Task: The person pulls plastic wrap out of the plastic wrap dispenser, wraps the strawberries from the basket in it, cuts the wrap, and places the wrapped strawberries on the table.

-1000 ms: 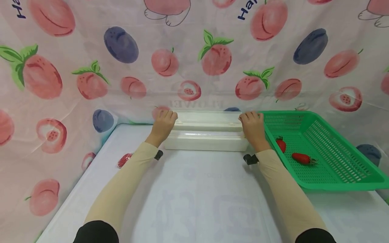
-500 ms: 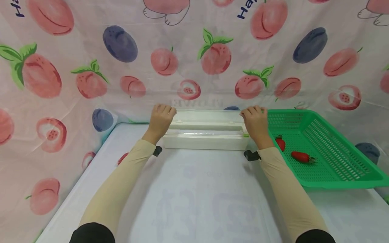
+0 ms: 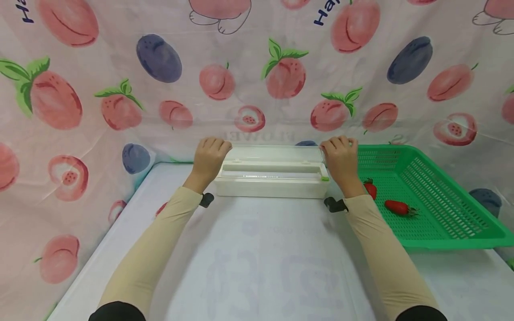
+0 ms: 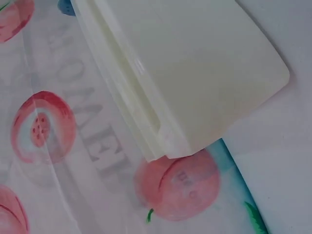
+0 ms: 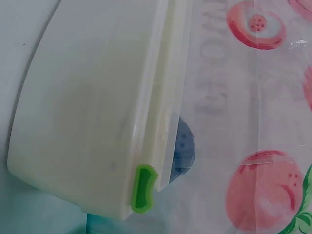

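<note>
A long cream cling film box (image 3: 273, 188) stands at the back of the table, its long slot facing up and its pale lid (image 3: 277, 154) tilted back. My left hand (image 3: 209, 158) pinches the lid's left end with curled fingers. At the lid's right end, my right hand (image 3: 340, 161) grips in the same way. The fingertips are partly hidden. Neither hand shows in the wrist views. The left wrist view holds the cream box end (image 4: 209, 73). In the right wrist view a green slider (image 5: 144, 188) sits on the box's rail, beside a clear edge.
A green mesh basket (image 3: 445, 244) stands on the right, with a red strawberry (image 3: 399, 207) and another strawberry (image 3: 370, 189) in it. A small red thing (image 3: 161, 208) lies partly behind the left sleeve. A fruit-print cloth (image 3: 257, 67) hangs behind the white table (image 3: 273, 263).
The lid has tilted back and up, and more of the box's inner slot shows. Both hands have risen slightly and moved a little apart.
</note>
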The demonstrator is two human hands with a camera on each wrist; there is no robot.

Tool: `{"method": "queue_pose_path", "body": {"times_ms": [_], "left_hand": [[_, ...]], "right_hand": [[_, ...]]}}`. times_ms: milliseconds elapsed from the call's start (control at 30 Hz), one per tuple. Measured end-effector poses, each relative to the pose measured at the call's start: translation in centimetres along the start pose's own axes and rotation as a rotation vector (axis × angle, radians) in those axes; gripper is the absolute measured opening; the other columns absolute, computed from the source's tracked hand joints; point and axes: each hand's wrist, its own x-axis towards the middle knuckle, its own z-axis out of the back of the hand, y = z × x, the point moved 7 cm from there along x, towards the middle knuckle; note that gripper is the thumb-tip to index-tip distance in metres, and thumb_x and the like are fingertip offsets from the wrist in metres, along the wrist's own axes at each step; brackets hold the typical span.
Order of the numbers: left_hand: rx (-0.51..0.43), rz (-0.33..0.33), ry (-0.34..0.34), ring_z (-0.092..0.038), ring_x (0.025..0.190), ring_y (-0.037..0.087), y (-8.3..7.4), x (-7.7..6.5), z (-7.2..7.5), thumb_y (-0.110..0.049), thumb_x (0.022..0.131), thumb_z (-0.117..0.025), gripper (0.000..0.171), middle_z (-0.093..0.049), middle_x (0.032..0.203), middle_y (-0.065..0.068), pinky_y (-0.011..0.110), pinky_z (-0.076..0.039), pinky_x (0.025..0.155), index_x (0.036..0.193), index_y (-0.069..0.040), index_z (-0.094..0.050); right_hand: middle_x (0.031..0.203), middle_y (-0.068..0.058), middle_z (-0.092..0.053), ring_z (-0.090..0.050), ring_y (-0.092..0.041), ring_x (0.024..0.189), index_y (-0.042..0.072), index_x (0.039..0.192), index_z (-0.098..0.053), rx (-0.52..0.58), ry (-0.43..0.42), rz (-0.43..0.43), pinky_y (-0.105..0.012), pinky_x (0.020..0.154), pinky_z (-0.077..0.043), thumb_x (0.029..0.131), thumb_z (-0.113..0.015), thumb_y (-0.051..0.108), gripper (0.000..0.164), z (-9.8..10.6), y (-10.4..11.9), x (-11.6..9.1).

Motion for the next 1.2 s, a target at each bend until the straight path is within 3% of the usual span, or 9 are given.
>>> {"method": "queue_pose_path", "body": {"times_ms": [600, 1200], "left_hand": [[0.042, -0.023, -0.083, -0.06, 0.073, 0.026, 0.2, 1.0, 2.3, -0.014, 0.087, -0.063, 0.011, -0.067, 0.074, 0.007, 0.036, -0.047, 0.071, 0.078, -0.007, -0.065], [0.017, 0.014, -0.154, -0.059, 0.071, 0.025, 0.3, 2.0, 3.9, -0.011, 0.084, -0.066, 0.009, -0.065, 0.071, 0.006, 0.036, -0.046, 0.069, 0.076, -0.007, -0.065]], "right_hand": [[0.083, -0.018, -0.067, -0.057, -0.034, 0.084, 0.0, 0.086, -0.068, 0.012, -0.026, 0.017, -0.054, 0.083, -0.04, 0.089, -0.061, 0.013, 0.015, 1.8, 0.2, 1.0], [0.079, -0.019, -0.065, -0.054, -0.035, 0.081, 0.0, 0.083, -0.066, 0.073, -0.106, -0.008, -0.053, 0.082, -0.037, 0.09, -0.06, 0.015, 0.018, 3.5, 0.2, 1.8]]}}
